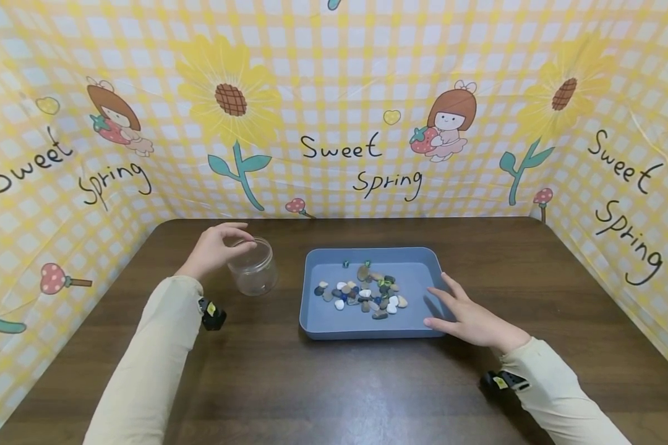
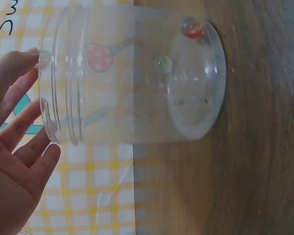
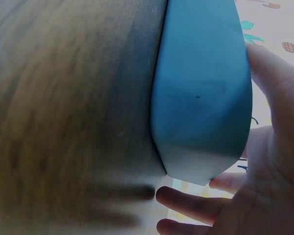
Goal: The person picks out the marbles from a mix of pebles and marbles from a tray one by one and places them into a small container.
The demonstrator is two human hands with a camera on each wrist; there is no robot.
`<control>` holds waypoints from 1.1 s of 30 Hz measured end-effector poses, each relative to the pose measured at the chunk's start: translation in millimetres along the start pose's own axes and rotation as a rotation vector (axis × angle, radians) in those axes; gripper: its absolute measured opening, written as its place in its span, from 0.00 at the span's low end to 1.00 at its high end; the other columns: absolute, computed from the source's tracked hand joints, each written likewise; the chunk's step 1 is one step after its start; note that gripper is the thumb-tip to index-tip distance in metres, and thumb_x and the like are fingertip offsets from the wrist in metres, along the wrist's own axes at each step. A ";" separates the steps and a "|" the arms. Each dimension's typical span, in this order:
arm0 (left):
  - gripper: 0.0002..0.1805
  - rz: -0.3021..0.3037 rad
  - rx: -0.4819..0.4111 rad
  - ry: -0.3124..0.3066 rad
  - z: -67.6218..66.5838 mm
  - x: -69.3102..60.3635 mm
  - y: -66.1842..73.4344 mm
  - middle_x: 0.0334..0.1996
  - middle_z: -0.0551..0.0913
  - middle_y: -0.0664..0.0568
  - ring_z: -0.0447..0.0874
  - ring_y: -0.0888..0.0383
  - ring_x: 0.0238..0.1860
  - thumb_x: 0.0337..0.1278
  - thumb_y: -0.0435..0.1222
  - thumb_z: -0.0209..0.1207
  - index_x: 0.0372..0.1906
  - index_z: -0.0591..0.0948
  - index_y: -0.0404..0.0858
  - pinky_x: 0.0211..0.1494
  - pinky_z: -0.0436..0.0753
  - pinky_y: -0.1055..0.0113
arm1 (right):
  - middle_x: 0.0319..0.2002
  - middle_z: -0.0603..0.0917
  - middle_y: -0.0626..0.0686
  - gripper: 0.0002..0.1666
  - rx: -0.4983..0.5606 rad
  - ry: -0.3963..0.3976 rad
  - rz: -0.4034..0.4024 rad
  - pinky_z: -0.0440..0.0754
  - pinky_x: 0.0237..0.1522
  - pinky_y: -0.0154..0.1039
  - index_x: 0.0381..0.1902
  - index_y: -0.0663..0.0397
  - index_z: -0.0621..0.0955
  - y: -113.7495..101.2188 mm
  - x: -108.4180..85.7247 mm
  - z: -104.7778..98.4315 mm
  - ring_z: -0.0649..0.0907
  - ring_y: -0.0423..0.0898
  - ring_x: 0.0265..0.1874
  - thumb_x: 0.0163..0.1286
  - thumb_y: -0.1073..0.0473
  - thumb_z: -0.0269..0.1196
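My left hand [image 1: 218, 250] is at the mouth of a clear, lidless plastic jar [image 1: 256, 281]. Between its thumb and forefinger, at the rim, it pinches a small clear round thing that looks like a glass marble [image 2: 44, 59]. Inside the jar I see a red-orange marble [image 2: 192, 29] and a greenish marble [image 2: 163, 64]. My right hand [image 1: 470, 315], fingers spread, reaches over the right rim of a blue-grey tray [image 1: 323, 329]. Its thumb and forefinger are inside the rim, apart from the pebbles [image 1: 364, 293]; the other fingers are outside.
Several pebbles, white, grey and tan, lie mid-tray among small blue pieces. Two green marbles [image 1: 367, 263] sit near the tray's back wall. A brown wooden table [image 1: 289, 383] bears everything, with a yellow checked cloth [image 1: 334, 99] hanging behind and at both sides.
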State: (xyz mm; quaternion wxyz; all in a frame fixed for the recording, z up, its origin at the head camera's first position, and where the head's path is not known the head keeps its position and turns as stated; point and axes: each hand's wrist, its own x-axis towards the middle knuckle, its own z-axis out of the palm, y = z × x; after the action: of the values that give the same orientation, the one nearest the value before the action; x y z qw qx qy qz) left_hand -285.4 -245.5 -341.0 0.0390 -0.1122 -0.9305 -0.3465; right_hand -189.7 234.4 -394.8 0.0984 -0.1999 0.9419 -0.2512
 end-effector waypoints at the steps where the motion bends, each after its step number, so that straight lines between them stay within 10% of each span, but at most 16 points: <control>1: 0.17 -0.002 0.014 -0.006 -0.2 -0.4 -0.9 0.64 0.70 0.42 0.61 0.40 0.68 0.56 0.45 0.62 0.42 0.84 0.37 0.68 0.63 0.43 | 0.73 0.40 0.66 0.45 -0.006 0.001 0.001 0.72 0.56 0.62 0.70 0.60 0.59 -0.2 -0.1 -0.4 0.65 0.68 0.65 0.65 0.37 0.55; 33: 0.13 0.005 0.124 -0.091 3.1 -4.4 -5.8 0.64 0.69 0.36 0.62 0.35 0.66 0.56 0.41 0.62 0.39 0.84 0.35 0.67 0.62 0.41 | 0.66 0.62 0.73 0.41 -0.142 0.119 -0.094 0.70 0.60 0.60 0.67 0.62 0.64 -25.7 -3.0 -3.0 0.67 0.68 0.64 0.62 0.49 0.63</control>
State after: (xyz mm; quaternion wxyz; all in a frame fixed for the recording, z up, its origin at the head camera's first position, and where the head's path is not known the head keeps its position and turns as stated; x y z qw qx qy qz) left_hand -282.5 -248.6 -347.7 0.0044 -0.1277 -0.9507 -0.2826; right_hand -179.4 216.6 -378.9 0.0158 -0.2351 0.9511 -0.1996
